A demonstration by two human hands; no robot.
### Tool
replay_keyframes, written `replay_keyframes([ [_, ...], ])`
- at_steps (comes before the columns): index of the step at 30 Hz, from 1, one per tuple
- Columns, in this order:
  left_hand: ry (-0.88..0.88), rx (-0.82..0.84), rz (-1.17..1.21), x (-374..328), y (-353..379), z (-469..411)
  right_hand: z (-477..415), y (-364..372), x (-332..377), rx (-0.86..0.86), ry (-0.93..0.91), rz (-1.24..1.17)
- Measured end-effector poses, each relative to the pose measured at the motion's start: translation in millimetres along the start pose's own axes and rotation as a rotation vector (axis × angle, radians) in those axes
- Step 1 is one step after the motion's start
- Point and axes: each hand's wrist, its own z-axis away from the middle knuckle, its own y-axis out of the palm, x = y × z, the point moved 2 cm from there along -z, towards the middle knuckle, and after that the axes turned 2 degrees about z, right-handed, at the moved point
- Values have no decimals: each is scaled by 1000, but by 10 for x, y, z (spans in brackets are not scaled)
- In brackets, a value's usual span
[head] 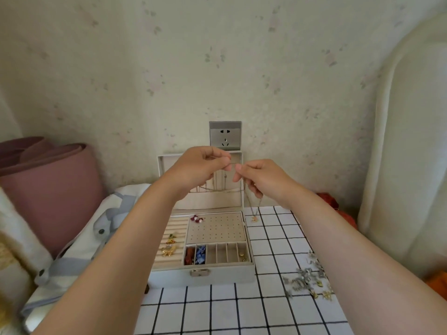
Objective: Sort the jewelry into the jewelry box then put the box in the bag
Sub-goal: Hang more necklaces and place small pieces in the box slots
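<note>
Loose jewelry (pixel 308 280) lies by the right edge of the bench (pixel 242 310). The box (pixel 203 274) stands open at the left edge, its lid upright toward the wall, with small pieces in several compartments. Above it, the left hand (pixel 200 169) and right hand (pixel 260 181) each pinch the necklace (pixel 250 204) between thumb and forefinger, with the other fingers curled. Its pendant hangs low beside the box's far right corner.

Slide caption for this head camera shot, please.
Left hand and right hand pinch a necklace near the open jewelry box; loose jewelry lies on the checked cloth.
</note>
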Motion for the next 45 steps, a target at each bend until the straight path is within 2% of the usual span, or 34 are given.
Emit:
replay_keyframes([
  [4,17,47,-206,93,-96,-133,-204,-30,-36,-65,-12,130],
  [6,4,46,-272,144,-154,-194,-288,-45,-25,-98,-21,83],
  [10,-3,-12,-184,213,-230,-281,-419,32,-18,-102,5,-193],
  [16,-5,-187,56,354,-223,-401,-522,65,-120,-239,14,13],
  [19,11,-241,-26,483,-98,-438,-550,84,-237,-336,-29,47],
  [25,2,-384,-197,757,136,-573,-597,131,-521,-596,27,132],
  [30,-35,-470,-216,863,294,-672,-712,180,-585,-694,139,-27],
  [37,-77,-519,-237,992,357,-746,-717,342,-543,-819,91,428],
  [45,-130,-423,-272,1068,420,-751,-715,379,-518,-768,120,672],
])
